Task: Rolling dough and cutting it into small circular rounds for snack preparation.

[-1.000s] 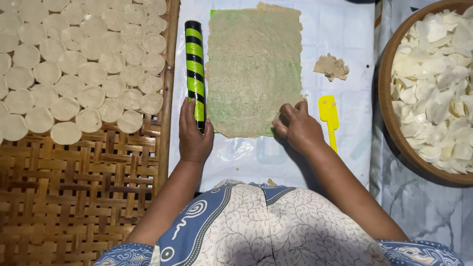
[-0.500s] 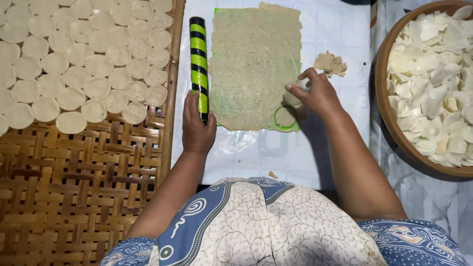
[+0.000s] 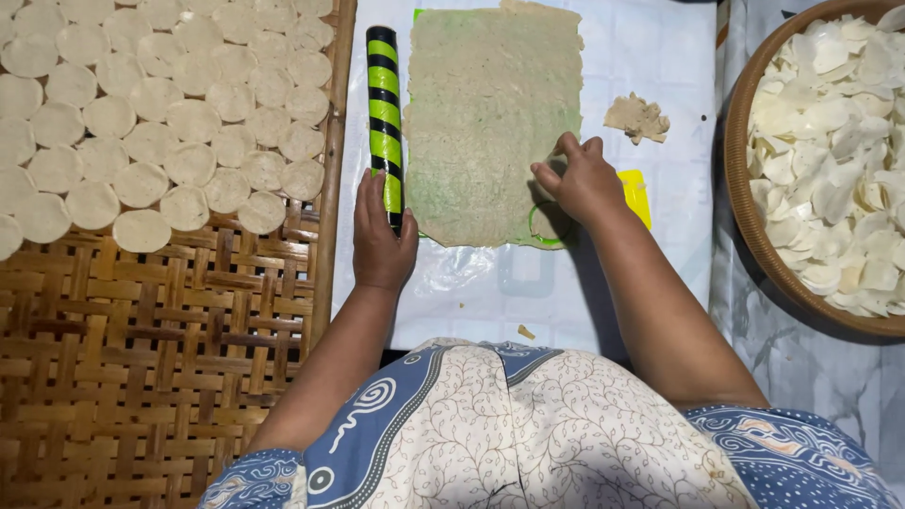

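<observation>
Left hand: the left hand (image 3: 382, 236) lies on the near end of the long round rolling pin with green and black stripes (image 3: 384, 118). The fingers are curled loosely over the pin, not squeezed tight.
Rolling pin: it lies flat on the white plastic sheet (image 3: 660, 57), pointing away from the person, just beside the left edge of the dough.
Right hand: the right hand (image 3: 580, 179) presses down on the near right corner of the dough. The fingers are bent and bunched on top of a thin green ring cutter (image 3: 550, 236). I can only see the ring's near curve, so I cannot tell how tightly the hand grips it.
Dough: the flat, thin, greenish-brown rectangle of dough (image 3: 495, 113) is spread out on the white sheet, between the two hands.
Yellow scraper: a small yellow plastic scraper (image 3: 637, 193) lies just beside the right hand, partly hidden by it.
Dough lump: a little beige lump of leftover dough (image 3: 637, 117) sits on the sheet, right of the dough.
Woven tray: a brown woven bamboo tray (image 3: 141, 358) on the left holds many round pale dough circles (image 3: 141, 94).
Bowl: a round brown bowl (image 3: 745, 217) on the right is full of white flakes (image 3: 834, 151).
</observation>
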